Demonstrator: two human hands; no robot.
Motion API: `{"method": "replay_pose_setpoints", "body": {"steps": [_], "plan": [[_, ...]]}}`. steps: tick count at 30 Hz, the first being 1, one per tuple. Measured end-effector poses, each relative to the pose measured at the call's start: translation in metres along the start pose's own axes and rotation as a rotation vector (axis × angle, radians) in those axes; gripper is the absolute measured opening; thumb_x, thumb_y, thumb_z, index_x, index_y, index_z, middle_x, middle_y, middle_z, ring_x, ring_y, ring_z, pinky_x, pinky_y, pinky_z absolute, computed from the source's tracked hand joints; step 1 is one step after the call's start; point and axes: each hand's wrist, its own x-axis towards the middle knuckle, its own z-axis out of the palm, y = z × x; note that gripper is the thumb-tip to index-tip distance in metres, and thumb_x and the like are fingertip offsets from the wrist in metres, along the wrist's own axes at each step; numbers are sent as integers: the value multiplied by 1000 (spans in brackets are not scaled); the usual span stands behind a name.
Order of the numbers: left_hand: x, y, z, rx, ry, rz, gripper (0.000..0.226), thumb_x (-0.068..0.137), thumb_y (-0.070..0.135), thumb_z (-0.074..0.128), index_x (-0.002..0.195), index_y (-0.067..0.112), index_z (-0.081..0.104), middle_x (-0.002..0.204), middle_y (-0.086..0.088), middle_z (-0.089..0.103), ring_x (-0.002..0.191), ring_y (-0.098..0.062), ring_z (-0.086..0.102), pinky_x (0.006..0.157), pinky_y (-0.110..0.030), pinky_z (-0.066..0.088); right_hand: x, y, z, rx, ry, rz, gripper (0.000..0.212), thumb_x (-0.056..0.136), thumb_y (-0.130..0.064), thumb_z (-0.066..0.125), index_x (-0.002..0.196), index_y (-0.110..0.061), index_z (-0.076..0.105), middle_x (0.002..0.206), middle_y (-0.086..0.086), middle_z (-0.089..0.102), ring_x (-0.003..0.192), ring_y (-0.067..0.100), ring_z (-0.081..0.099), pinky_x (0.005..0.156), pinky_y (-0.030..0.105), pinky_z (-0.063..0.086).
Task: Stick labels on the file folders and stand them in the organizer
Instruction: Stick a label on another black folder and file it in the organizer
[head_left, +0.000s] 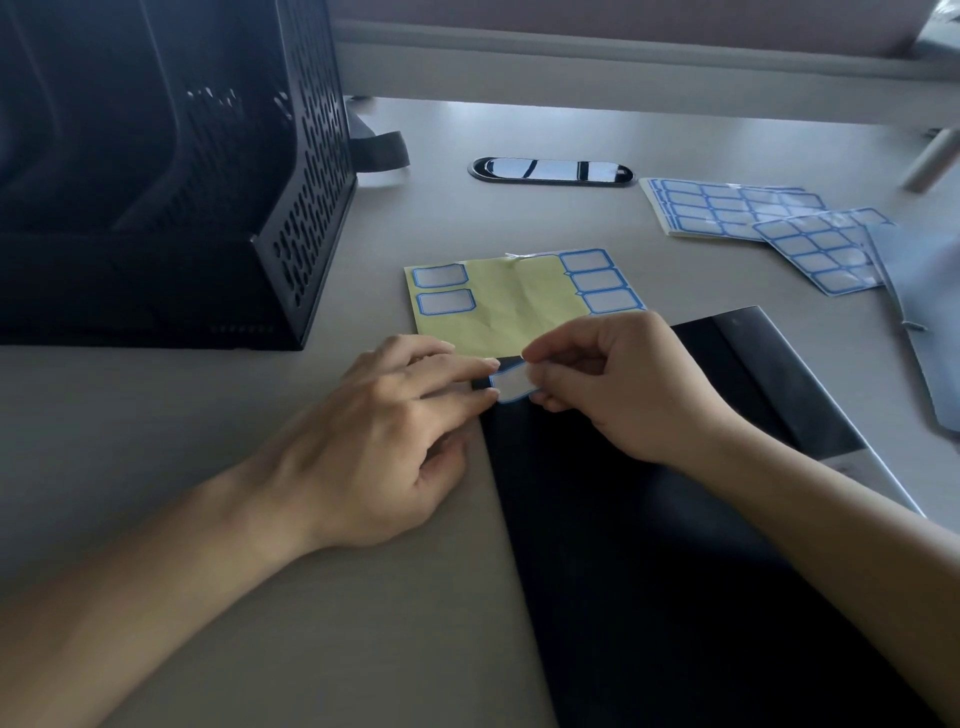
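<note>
One label (511, 387) at folder (649, 571) corner — right hand (623, 384) pinch, left hand (374, 441) fingertips (480, 367) flat.

Both forearms reach from the lower corners toward frame centre. The left hand (384, 436) lies palm down, fingers straight; the right hand (613, 387), fingers curled, pinches a label (511, 385).

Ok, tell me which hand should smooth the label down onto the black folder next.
Left, probably. The left hand lays straight fingers at the left edge of the label on the corner of the folder, holding nothing. The right hand pinches the label's right end, busy steadying it.
</note>
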Motion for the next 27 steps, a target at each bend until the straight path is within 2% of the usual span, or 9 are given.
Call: {"method": "replay_pose_setpoints", "body": {"steps": [3, 10, 15, 19, 21, 27], "plan": [[0, 0, 1, 16, -7, 4, 39, 90, 23, 47, 121, 13, 69, 131, 1, 63, 121, -32, 53, 93, -49, 49, 0, 0, 0, -9, -5, -8, 18, 89, -8, 70, 87, -25, 72, 73, -5, 76, 65, 7, 73, 78, 26, 59], [1, 2, -3, 20, -49, -26, 47, 87, 26, 41, 127, 18, 64, 130, 8, 63, 119, -27, 55, 95, -47, 48, 0, -1, -1, -19, -6, -9, 17, 89, -8, 70, 88, -25, 73, 72, -6, 75, 65, 5, 73, 77, 24, 58], [2, 1, -6, 31, -78, -17, 46, 87, 27, 40, 125, 21, 66, 132, 7, 60, 121, -23, 51, 98, -44, 44, -1, -1, -1, -22, -9, -15, 16, 89, -9, 70, 88, -25, 72, 67, -12, 74, 61, 1, 70, 68, 13, 54], [2, 5, -6, 49, -117, -33, 44, 93, 39, 41, 128, 22, 63, 137, 8, 56, 127, -24, 46, 100, -38, 35, 0, 0, 0, -24, -6, -12, 16, 89, -9, 71, 88, -25, 72, 68, -15, 73, 60, 0, 70, 65, 10, 52], [3, 7, -7, 43, -134, -51, 48, 94, 47, 40, 130, 22, 61, 137, 11, 57, 128, -23, 46, 102, -38, 35, 0, 0, 0, -30, -3, -12, 15, 89, -9, 71, 88, -24, 72, 69, -13, 74, 62, 2, 71, 69, 14, 55], [5, 16, -9, 78, -190, -79, 58, 95, 58, 33, 133, 21, 59, 135, 9, 57, 125, -20, 47, 105, -40, 32, 0, -3, -1, -24, -1, -6, 13, 89, -9, 70, 89, -22, 72, 75, -3, 75, 67, 10, 74, 81, 36, 61]]}}
